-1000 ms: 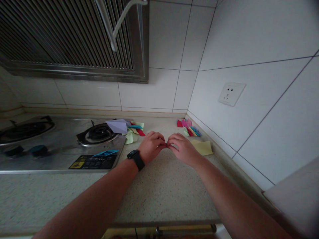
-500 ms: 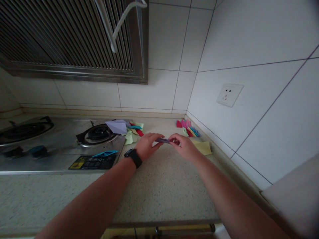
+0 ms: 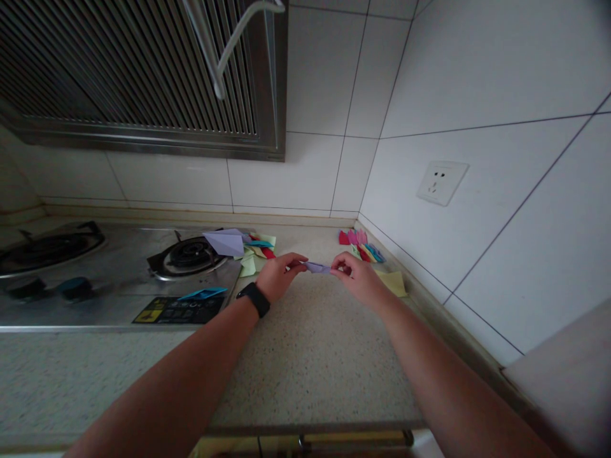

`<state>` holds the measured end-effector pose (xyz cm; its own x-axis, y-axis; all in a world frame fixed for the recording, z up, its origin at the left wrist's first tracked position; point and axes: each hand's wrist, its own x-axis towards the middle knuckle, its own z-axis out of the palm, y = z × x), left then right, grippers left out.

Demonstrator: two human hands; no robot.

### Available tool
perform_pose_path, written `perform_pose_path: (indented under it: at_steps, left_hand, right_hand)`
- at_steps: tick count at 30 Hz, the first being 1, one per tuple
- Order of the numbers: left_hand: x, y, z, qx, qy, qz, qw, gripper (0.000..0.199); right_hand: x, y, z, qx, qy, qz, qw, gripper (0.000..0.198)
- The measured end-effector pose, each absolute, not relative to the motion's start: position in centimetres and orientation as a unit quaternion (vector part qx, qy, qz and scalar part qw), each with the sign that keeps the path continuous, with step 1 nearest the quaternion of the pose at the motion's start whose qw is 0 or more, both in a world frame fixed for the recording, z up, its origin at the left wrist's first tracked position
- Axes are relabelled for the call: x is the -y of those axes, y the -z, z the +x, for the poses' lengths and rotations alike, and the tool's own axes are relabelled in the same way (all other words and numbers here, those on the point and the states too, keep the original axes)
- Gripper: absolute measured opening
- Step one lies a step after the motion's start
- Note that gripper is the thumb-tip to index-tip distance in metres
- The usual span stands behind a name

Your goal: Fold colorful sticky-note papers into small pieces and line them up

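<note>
A small piece of folded purple paper (image 3: pixel 317 268) is stretched between my two hands, over the speckled countertop (image 3: pixel 315 356). My left hand (image 3: pixel 280 275), with a black watch at the wrist, pinches its left end. At the right end, the fingertips of my right hand (image 3: pixel 356 277) are closed on the same paper. A yellow paper sheet (image 3: pixel 394 283) lies behind my right wrist, partly covered by it. Left of my left hand rests a heap of folded papers (image 3: pixel 252 257) in green, red and blue, with a purple paper plane (image 3: pixel 226 242) on its left.
A gas stove (image 3: pixel 119 267) fills the left side, with a blue folded paper (image 3: pixel 203 293) on its front. Pink, red and blue folded papers (image 3: pixel 360 245) sit in the back corner. A range hood (image 3: pixel 143 137) hangs above; a socket (image 3: pixel 443 182) is on the right wall.
My hands have drawn slightly apart, and more of the purple paper shows between them. Its face now looks lighter and more turned to view.
</note>
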<state>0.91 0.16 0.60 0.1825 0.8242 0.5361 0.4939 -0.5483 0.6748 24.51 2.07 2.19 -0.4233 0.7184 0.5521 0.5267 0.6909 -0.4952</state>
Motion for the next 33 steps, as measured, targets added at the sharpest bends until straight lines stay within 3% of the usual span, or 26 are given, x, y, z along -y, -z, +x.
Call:
perform_pose_path:
  at_steps: [8, 17, 33]
  left_hand:
    - [-0.67, 0.07, 0.99, -0.416, -0.504, 0.718, 0.240, 0.026]
    - [-0.94, 0.29, 1.33, -0.397, -0.532, 0.659, 0.353, 0.036]
    - [-0.21, -0.26, 1.53, -0.423, -0.485, 0.686, 0.338, 0.030]
  right_hand:
    - [-1.72, -2.32, 24.77, 0.865, -0.120, -0.348, 0.342, 0.011]
    - [-2.19, -2.57, 25.18, 0.861, -0.086, -0.338, 0.371, 0.006]
    - [-1.87, -2.86, 25.17, 0.884, -0.056, -0.313, 0.342, 0.007]
